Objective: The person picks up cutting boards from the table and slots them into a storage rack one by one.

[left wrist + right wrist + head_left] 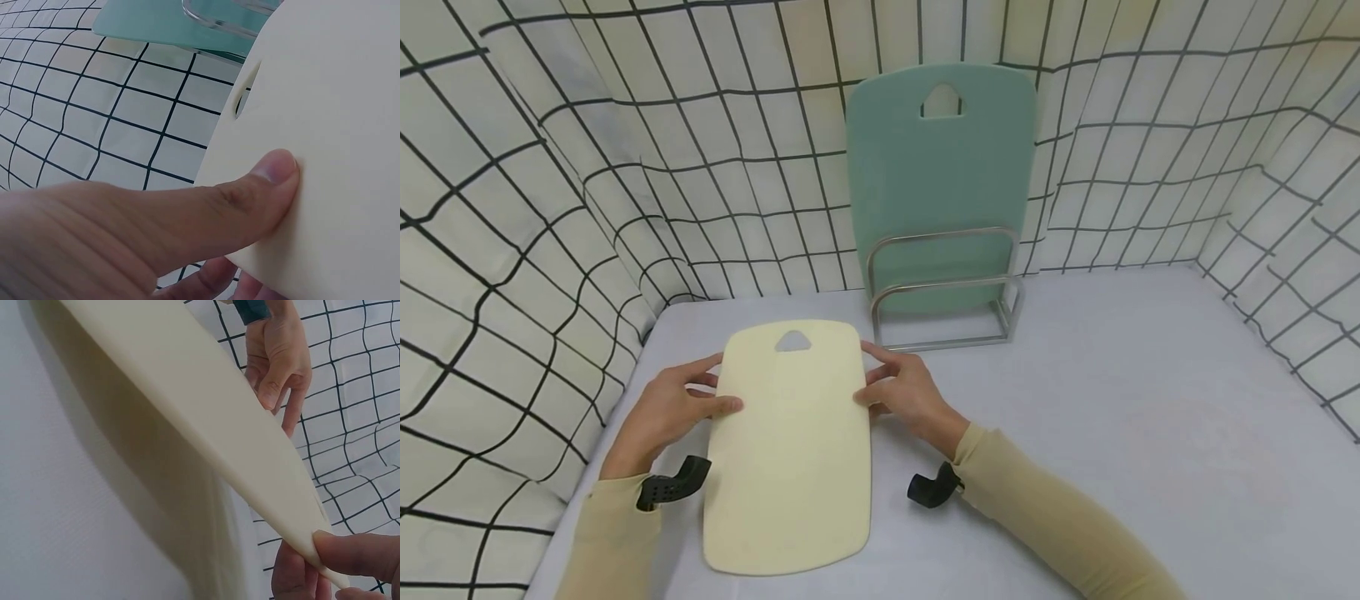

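A cream cutting board point(790, 467) with a small cut-out handle near its far end is held between both hands. On its left edge the left hand point(673, 408) grips with the thumb on top and fingers behind. The right hand point(913, 396) pinches the opposite edge the same way. In the right wrist view the cream board point(187, 406) is tilted, with a shadow on the cloth beneath it. A green cutting board point(940, 183) stands upright in a metal wire rack point(951, 340) just beyond the right hand.
White cloth with a black grid point(760, 192) hangs behind and along both sides of the table. The table point(1112, 417) has a pale cover. A black wrist mount point(673, 483) sits on the left wrist, and another black mount point(934, 485) on the right.
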{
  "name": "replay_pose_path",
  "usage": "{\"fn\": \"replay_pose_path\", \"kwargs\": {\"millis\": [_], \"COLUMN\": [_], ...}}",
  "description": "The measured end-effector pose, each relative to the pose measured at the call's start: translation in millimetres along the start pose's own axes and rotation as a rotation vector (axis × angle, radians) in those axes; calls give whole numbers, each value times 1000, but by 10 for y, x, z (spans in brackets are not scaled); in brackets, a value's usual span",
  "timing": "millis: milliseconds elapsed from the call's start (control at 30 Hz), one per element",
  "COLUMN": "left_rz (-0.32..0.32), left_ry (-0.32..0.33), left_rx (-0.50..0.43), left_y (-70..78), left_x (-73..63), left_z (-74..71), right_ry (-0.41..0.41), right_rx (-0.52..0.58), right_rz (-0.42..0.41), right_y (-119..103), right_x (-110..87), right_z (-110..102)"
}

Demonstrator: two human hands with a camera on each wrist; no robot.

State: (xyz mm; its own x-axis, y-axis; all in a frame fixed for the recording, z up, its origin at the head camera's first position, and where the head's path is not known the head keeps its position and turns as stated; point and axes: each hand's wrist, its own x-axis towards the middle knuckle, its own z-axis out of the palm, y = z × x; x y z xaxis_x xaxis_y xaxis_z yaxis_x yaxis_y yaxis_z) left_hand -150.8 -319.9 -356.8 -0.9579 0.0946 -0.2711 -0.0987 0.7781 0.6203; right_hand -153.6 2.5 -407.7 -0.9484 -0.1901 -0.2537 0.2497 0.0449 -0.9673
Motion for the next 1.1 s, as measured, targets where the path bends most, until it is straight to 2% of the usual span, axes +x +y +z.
{"fn": "replay_pose_path", "kwargs": {"millis": [1100], "left_rz": [43], "left_ry": [52], "left_rx": [29], "left_y": [57], "left_x": [-52], "left_z": [-42], "right_ry": [4], "right_rx": [13], "right_rz": [-42], "right_y": [-64], "right_x": [-54], "right_z": [-1]}}
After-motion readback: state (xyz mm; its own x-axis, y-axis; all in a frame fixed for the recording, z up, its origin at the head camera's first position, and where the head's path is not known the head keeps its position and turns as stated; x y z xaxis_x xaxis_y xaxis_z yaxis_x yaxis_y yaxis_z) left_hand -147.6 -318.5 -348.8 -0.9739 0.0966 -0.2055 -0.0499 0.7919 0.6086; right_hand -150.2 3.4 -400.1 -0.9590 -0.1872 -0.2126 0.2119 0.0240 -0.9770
